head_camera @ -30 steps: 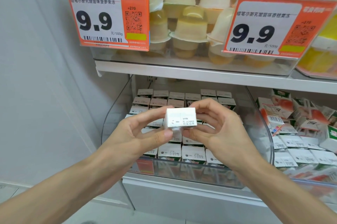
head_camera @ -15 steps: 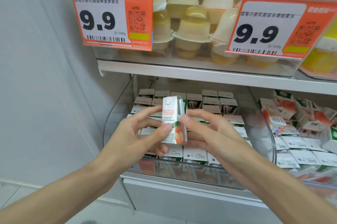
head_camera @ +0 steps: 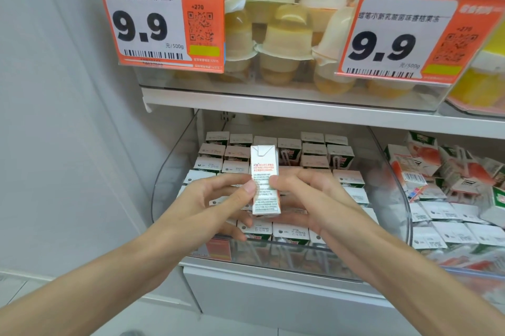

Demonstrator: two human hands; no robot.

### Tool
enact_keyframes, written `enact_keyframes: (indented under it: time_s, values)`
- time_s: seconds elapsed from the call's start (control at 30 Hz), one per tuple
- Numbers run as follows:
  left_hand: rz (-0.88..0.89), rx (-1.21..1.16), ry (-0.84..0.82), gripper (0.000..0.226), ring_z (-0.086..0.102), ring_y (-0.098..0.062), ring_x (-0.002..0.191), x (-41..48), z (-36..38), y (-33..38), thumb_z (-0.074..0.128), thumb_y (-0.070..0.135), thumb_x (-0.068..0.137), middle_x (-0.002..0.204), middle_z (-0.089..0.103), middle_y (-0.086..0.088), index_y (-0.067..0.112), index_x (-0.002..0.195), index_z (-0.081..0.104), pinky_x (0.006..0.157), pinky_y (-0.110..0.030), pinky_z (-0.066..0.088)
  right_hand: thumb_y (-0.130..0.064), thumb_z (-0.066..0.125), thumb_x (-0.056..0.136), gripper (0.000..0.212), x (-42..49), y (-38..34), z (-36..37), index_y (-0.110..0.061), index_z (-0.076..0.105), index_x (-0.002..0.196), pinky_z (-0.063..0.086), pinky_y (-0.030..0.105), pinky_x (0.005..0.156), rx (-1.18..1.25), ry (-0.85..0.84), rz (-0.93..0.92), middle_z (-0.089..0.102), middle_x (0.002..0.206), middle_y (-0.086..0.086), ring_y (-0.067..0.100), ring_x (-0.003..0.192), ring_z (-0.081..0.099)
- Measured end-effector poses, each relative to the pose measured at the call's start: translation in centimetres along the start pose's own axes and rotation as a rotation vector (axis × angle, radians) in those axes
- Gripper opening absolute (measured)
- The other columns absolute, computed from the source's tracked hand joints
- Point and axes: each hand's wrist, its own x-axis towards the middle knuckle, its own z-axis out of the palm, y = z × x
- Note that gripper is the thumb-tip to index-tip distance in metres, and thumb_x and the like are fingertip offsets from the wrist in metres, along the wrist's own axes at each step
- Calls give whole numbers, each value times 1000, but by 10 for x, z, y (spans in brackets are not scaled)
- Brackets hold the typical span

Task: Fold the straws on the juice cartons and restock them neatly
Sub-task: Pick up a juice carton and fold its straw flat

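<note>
I hold one small white juice carton (head_camera: 264, 171) upright in front of the lower shelf, its printed side panel facing me. My left hand (head_camera: 216, 199) pinches its left edge with thumb and fingers. My right hand (head_camera: 306, 193) grips its right edge, thumb in front. Its straw is hidden from view. Behind it, a clear curved bin (head_camera: 169, 171) holds rows of the same cartons (head_camera: 314, 149) standing upright.
A second bin at the right (head_camera: 464, 264) holds cartons (head_camera: 442, 171) lying in a jumble. The shelf above (head_camera: 300, 111) carries jelly cups (head_camera: 284, 35) behind two orange 9.9 price tags (head_camera: 164, 21). A grey wall (head_camera: 54, 117) stands at the left.
The carton went from top facing me to upright, then turned so its printed side panel faces me. Both hands dropped slightly and stayed on it.
</note>
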Motion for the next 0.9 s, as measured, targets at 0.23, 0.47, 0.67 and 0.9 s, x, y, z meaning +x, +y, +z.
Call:
enact_keyframes:
  time_s: [0.23, 0.47, 0.67, 0.9]
  values:
    - [-38, -125, 64, 54, 57, -17, 60, 6, 3, -1, 72, 54, 84, 85, 75, -1, 19, 125, 73, 58, -24, 55, -43, 75, 93, 32, 5, 0, 0, -17, 82, 111, 64, 31, 80, 90, -11, 19, 82, 97, 12, 25, 84, 80]
    - [-29, -131, 45, 43, 61, -15, 62, 8, 0, -6, 70, 44, 91, 93, 79, -7, 22, 128, 71, 59, -24, 56, -44, 81, 89, 42, 5, 0, 0, -30, 68, 127, 63, 29, 71, 142, -13, 19, 82, 99, 17, 31, 83, 80]
    - [-21, -194, 10, 51, 73, -25, 82, 9, -2, -4, 76, 50, 79, 110, 78, -15, 30, 126, 75, 66, -30, 59, -34, 71, 99, 32, 8, -1, 0, -31, 67, 130, 63, 30, 68, 202, -9, 30, 82, 101, 17, 32, 87, 81]
    - [46, -94, -39, 48, 75, -23, 114, 9, -5, -7, 83, 33, 91, 129, 74, -3, 45, 134, 68, 87, -31, 61, -26, 74, 97, 47, 5, 3, -4, -23, 60, 142, 64, 38, 90, 197, -79, -43, 80, 120, 4, 24, 107, 79]
